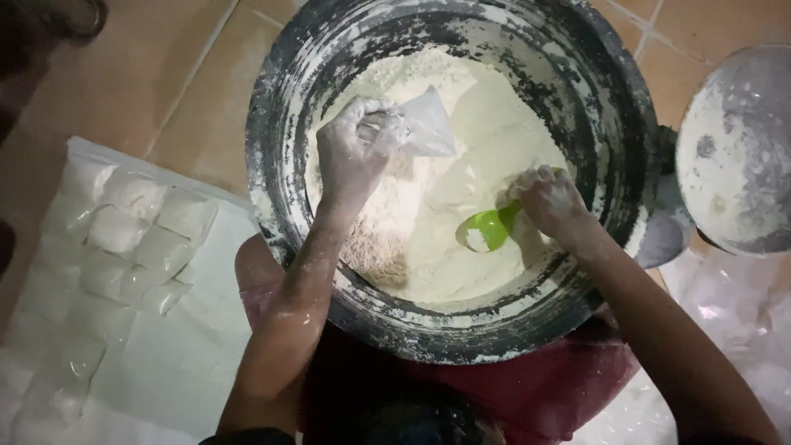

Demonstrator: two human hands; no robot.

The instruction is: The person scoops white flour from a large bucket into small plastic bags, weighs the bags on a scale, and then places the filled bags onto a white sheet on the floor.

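A large dark round basin holds a heap of pale flour. My left hand, dusted white, grips a small clear plastic bag above the flour, near the basin's upper left. My right hand holds a green scoop by its handle. The scoop's bowl lies low in the flour with a little flour in it. The bag and the scoop are apart.
Several filled small bags lie on a white sheet at the left. A round flour-dusted lid or pan sits at the right on the tiled floor. Crumpled clear plastic lies at the lower right. Red cloth shows below the basin.
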